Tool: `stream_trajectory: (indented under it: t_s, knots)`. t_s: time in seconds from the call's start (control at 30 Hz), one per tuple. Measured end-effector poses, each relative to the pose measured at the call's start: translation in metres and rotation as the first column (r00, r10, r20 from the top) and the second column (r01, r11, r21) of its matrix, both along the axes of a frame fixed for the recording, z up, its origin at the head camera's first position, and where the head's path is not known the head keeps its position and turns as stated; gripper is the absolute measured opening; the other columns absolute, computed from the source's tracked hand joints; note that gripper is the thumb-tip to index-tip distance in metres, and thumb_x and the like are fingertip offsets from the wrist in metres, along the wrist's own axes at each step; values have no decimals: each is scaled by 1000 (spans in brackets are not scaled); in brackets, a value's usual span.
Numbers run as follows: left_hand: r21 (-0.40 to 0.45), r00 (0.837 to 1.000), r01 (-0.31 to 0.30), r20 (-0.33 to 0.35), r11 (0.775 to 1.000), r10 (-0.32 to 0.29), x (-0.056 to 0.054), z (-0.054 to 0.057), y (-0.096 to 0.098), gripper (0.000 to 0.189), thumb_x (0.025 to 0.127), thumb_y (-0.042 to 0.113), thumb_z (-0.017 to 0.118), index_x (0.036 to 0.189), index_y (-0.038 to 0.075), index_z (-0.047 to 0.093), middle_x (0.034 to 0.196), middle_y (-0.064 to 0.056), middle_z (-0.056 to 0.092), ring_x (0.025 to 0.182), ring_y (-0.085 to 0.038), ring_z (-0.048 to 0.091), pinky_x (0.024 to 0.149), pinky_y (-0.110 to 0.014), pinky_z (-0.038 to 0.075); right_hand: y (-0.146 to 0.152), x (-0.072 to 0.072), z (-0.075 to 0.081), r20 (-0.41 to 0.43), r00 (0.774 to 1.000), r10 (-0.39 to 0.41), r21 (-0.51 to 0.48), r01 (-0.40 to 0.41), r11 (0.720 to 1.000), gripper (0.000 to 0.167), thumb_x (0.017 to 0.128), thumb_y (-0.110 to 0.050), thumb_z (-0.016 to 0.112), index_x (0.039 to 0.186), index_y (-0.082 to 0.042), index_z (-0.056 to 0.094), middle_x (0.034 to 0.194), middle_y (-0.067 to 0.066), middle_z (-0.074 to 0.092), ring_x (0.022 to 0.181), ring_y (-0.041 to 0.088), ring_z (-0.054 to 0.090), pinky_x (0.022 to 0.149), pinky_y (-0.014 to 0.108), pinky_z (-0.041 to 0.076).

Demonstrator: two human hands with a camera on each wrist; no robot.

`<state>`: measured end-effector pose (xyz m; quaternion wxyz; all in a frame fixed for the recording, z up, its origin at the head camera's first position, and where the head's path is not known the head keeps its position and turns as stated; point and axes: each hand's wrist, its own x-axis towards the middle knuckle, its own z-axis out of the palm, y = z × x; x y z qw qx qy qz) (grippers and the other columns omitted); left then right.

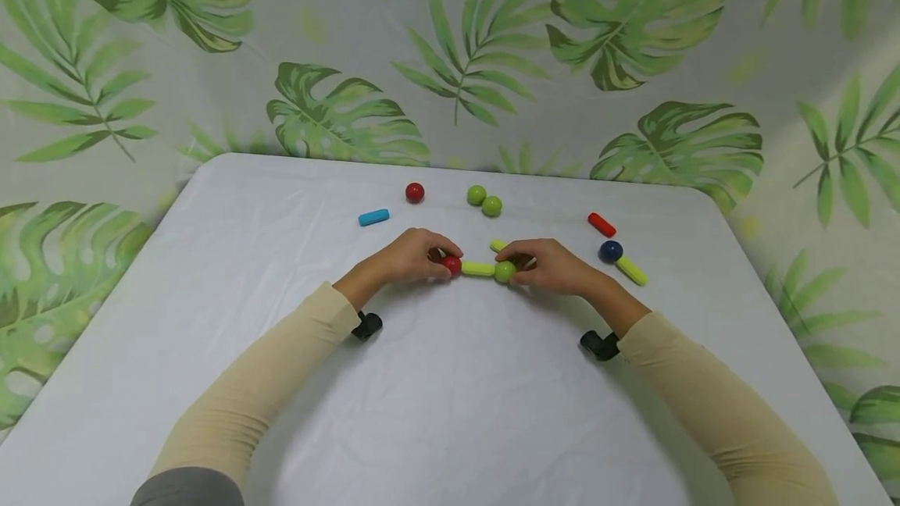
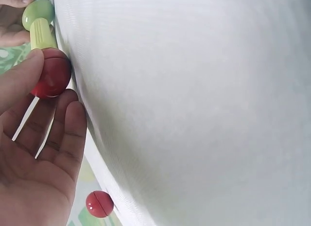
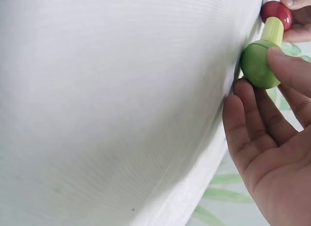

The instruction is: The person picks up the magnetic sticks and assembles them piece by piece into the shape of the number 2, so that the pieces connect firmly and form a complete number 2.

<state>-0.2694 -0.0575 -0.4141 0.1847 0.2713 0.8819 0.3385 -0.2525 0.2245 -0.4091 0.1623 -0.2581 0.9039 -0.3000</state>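
Between the two hands, a yellow-green rod (image 1: 478,269) joins a red ball (image 1: 451,265) at its left end to a green ball (image 1: 504,272) at its right end. My left hand (image 1: 416,256) pinches the red ball, thumb on its near side and fingers behind, as the left wrist view also shows. The green ball is held by my right hand (image 1: 551,265) in the same way, with the thumb on it in the right wrist view. Partly hidden behind the right hand's fingers lies another yellow-green rod (image 1: 498,245).
Farther back on the white table (image 1: 450,412) are a blue rod (image 1: 373,217), a loose red ball (image 1: 415,193) and two green balls (image 1: 484,200). To the right lie a red rod (image 1: 601,224) and a dark blue ball (image 1: 610,251) with a yellow-green rod (image 1: 632,271) attached.
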Motion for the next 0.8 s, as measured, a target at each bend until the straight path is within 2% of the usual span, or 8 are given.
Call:
stream_trajectory:
  t_s: [0.27, 0.37, 0.6, 0.8]
  knots:
    - [4, 1000, -7, 3, 1000, 7, -1, -2, 4, 38, 90, 15, 73, 127, 15, 67, 123, -4, 68, 107, -20, 60, 97, -33, 52, 3, 0, 3, -23, 1000, -6, 11, 6, 1000, 38, 89, -8, 71, 127, -9, 65, 121, 11, 69, 108, 26, 65, 95, 43, 55]
    - [-2, 1000, -7, 2, 1000, 7, -1, -2, 4, 38, 90, 15, 73, 128, 16, 67, 123, -5, 68, 108, -20, 60, 97, -33, 52, 8, 1, 10, -36, 999, -19, 14, 19, 1000, 37, 90, -6, 69, 126, -9, 66, 120, 11, 69, 108, 26, 65, 91, 42, 56]
    - [-14, 1000, -6, -7, 1000, 6, 0, -2, 4, 38, 91, 15, 72, 129, 15, 67, 124, -5, 68, 110, -20, 60, 99, -33, 52, 36, -3, 40, -98, 991, -88, 30, 92, 995, 33, 93, -5, 65, 127, -6, 64, 129, 15, 66, 111, 29, 65, 91, 46, 55]
    - [-12, 1000, -3, -13, 1000, 3, 2, -1, 4, 38, 91, 16, 72, 129, 15, 66, 124, -5, 67, 110, -21, 59, 99, -34, 52, 70, -6, 73, -162, 979, -120, 92, 136, 986, 33, 95, -5, 61, 128, -6, 63, 130, 18, 64, 112, 32, 65, 91, 47, 54]
